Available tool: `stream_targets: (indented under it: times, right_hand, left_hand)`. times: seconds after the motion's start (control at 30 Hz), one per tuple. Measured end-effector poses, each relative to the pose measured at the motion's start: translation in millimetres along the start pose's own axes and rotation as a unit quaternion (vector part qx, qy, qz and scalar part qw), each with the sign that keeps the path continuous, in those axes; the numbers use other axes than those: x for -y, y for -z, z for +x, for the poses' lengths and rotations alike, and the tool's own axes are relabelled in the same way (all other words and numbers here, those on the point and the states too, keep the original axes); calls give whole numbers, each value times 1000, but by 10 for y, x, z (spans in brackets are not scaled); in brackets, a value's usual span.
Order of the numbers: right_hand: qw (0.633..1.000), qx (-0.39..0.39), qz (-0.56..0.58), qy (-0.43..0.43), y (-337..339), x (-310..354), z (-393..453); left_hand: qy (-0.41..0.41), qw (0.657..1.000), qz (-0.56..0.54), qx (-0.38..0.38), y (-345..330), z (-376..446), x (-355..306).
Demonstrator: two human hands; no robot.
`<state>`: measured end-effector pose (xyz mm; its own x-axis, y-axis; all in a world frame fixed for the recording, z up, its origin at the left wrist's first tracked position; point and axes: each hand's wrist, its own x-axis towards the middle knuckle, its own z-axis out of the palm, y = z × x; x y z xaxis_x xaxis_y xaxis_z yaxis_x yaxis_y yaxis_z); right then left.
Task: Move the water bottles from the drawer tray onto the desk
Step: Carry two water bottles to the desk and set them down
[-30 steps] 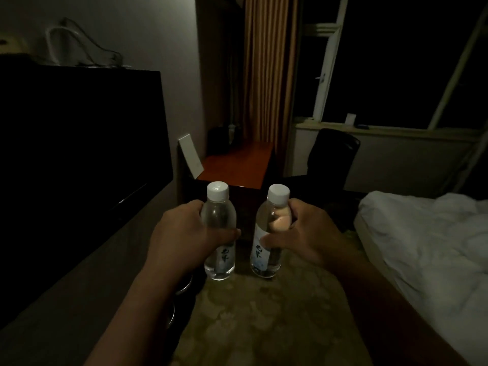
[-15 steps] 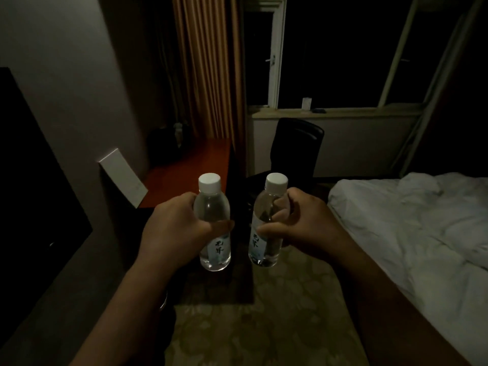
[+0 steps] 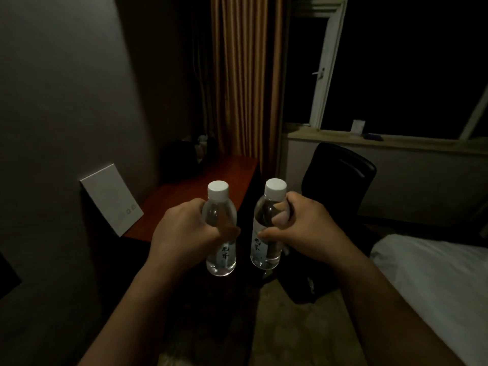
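Clear plastic bottles with white caps stand upright in the air, side by side, short of the table's (image 3: 195,191) near edge. Left hand (image 3: 184,233) grips the left bottle (image 3: 221,233); right hand (image 3: 309,228) grips the right bottle (image 3: 266,233). White card (image 3: 111,199) leans at the table's left edge.

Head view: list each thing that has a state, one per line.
Left bottle: capped, upright, held in the air by the left hand.
Right bottle: capped, upright, held in the air by the right hand.
Window: open.
Curtain: drawn aside.
Desk: no bottle on it yet.
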<state>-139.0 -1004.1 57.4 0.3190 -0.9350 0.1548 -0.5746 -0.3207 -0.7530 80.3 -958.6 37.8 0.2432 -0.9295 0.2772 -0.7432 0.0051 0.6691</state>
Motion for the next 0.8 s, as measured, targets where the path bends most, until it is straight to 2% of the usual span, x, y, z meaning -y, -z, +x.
stream_targets:
  times: [0.2, 0.47, 0.8]
  right_hand:
    - [999, 42, 2, 21, 231, -452, 1152]
    - [994, 94, -9, 54, 43, -946, 2786]
    - [982, 146, -18, 120, -214, -871, 4858]
  left_hand:
    - [51, 999, 5, -11, -474, 897, -65]
    - [86, 995, 24, -31, -964, 2178, 249]
    - [109, 987, 52, -107, -1010, 3925, 748]
